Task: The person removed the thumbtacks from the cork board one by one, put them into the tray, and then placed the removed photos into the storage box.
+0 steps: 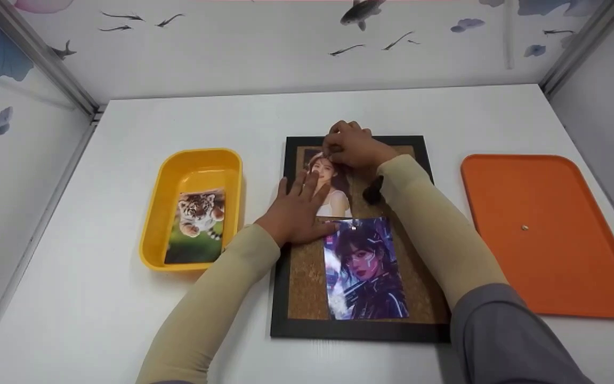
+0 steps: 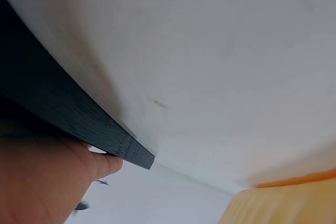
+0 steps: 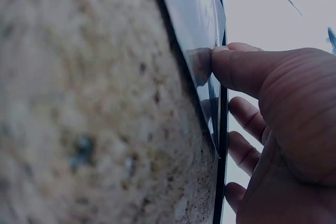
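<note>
A black-framed cork board (image 1: 307, 288) lies on the table under both hands. My left hand (image 1: 296, 213) rests spread on the board's left side, fingers on a portrait photo (image 1: 333, 200) of a person in a white top. At that photo's upper edge my right hand (image 1: 354, 145) has thumb and forefinger together, apparently pinching a pushpin that the fingertips hide. In the right wrist view the thumb (image 3: 241, 69) touches the glossy photo (image 3: 197, 40) near the frame. Below, a purple cyberpunk picture (image 1: 365, 272) has a small pushpin (image 1: 354, 228) at its top.
Left of the board stands a yellow tray (image 1: 150, 234) holding a tiger picture (image 1: 198, 224). On the right lies an orange tray (image 1: 552, 272) with a small gold pushpin (image 1: 524, 228) on it. Patterned white panels (image 1: 264, 48) enclose the table's back and sides.
</note>
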Demonstrator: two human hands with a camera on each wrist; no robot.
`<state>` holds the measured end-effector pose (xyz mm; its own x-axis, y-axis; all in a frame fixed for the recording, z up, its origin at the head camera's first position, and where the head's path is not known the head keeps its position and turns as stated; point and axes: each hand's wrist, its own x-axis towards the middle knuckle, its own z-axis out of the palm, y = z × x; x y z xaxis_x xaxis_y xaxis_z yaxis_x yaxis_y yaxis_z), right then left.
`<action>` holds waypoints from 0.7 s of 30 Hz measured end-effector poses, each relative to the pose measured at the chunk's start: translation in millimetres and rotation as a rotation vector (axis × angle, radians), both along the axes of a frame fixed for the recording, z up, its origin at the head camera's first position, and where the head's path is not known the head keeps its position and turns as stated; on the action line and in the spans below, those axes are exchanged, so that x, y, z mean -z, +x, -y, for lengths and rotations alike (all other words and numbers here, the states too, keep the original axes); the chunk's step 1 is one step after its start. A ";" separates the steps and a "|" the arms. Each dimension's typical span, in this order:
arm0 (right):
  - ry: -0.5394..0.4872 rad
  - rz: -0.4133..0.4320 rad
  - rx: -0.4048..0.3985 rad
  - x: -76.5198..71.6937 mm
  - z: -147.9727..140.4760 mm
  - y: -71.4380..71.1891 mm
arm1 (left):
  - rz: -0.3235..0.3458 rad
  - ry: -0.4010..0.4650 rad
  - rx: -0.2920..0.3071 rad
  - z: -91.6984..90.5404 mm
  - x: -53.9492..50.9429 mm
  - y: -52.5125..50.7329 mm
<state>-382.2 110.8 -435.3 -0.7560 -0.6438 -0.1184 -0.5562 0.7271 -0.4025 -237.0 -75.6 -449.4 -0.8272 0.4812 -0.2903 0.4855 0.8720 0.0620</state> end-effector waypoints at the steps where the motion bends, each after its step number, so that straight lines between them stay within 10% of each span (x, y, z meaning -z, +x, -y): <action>1: 0.003 -0.006 -0.002 0.3 0.0 -0.2 | 0.001 -0.002 0.000 -0.1 0.0 0.0; 21: -0.001 0.004 -0.001 2.9 -1.8 -1.1 | -0.004 -0.009 0.002 0.0 -0.1 0.7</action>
<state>-383.3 112.6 -438.2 -0.7547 -0.6449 -0.1205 -0.5556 0.7259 -0.4054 -236.3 -75.6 -449.3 -0.8271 0.4806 -0.2913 0.4878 0.8714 0.0526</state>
